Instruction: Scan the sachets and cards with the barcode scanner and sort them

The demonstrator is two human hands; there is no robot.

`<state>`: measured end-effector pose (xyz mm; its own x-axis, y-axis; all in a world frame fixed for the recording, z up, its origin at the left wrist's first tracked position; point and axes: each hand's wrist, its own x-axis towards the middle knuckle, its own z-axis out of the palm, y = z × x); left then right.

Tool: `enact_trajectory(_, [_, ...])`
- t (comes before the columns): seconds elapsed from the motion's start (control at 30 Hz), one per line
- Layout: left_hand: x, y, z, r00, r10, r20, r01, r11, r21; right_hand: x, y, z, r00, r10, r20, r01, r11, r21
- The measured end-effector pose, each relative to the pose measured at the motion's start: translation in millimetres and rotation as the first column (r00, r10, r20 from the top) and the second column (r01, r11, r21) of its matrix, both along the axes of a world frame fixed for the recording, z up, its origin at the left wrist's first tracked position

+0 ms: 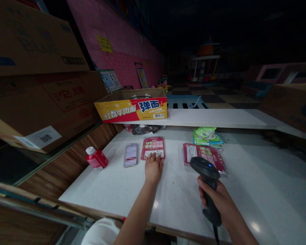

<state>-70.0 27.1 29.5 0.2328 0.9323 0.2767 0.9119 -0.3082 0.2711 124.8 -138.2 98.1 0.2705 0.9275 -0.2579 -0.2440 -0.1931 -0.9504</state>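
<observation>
My right hand (216, 199) is wrapped round the grip of a black barcode scanner (205, 167), which has a small blue light on top and a cable running down. Flat on the lower edge of a red packet (153, 143) rests my left hand (153, 166), its fingers stretched over the white barcode label. Beyond the scanner's head lies a pile of similar red packets (209, 154) in clear wrapping, partly covered by the scanner. Several green and blue packets (206, 134) are heaped just behind that pile. A phone (131, 154) with a lit screen lies left of my left hand.
A red bottle with a white cap (97, 159) leans or lies at the white counter's (109, 187) left side. A yellow and red carton (135, 109) sits on the raised shelf (214, 117). Large cardboard boxes (73, 92) are stacked at left; another box (293, 105) stands at right.
</observation>
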Motion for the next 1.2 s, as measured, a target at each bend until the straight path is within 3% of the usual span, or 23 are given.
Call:
enact_trajectory(0.17, [0.3,-2.3,-0.1,0.995,0.082,-0.054,-0.081,0.996,0.02,-4.9,-0.8,0.5,1.0,0.015,-0.005,-0.015,1.0,0.009])
enact_trajectory(0.4, [1.4,-1.1,-2.0,0.993,0.088,-0.073,-0.085,0.996,0.037,-6.6,-2.0,0.4,1.0,0.01,-0.019,-0.01,1.0,0.012])
enact_trajectory(0.6, [-0.9,1.6,-5.6,0.997,0.071,0.017,-0.072,0.996,0.05,-2.2,-4.3,0.7,1.0,-0.006,-0.026,0.006,1.0,-0.003])
enact_trajectory(0.8, [2.8,1.3,-0.1,0.99,0.003,0.144,-0.027,0.986,0.163,11.6,-10.9,-2.3,0.995,-0.087,-0.056,0.087,0.996,0.003])
enact_trajectory(0.87, [15.6,0.0,5.1,0.976,-0.054,0.212,0.019,0.986,0.164,19.1,-13.3,-3.3,0.989,-0.134,-0.064,0.134,0.991,-0.003])
enact_trajectory(0.97, [50.4,0.9,15.5,0.915,-0.115,0.388,0.1,0.993,0.057,30.5,-17.5,-2.3,0.986,-0.153,-0.07,0.153,0.988,-0.002])
enact_trajectory(1.07, [92.3,7.4,26.7,0.868,-0.047,0.494,0.1,0.992,-0.081,39.6,-23.8,1.1,0.981,-0.175,-0.079,0.176,0.984,-0.001])
enact_trajectory(1.2, [128.0,19.0,35.6,0.871,0.104,0.481,0.012,0.972,-0.233,49.6,-33.6,2.5,0.975,-0.21,-0.071,0.21,0.978,-0.006])
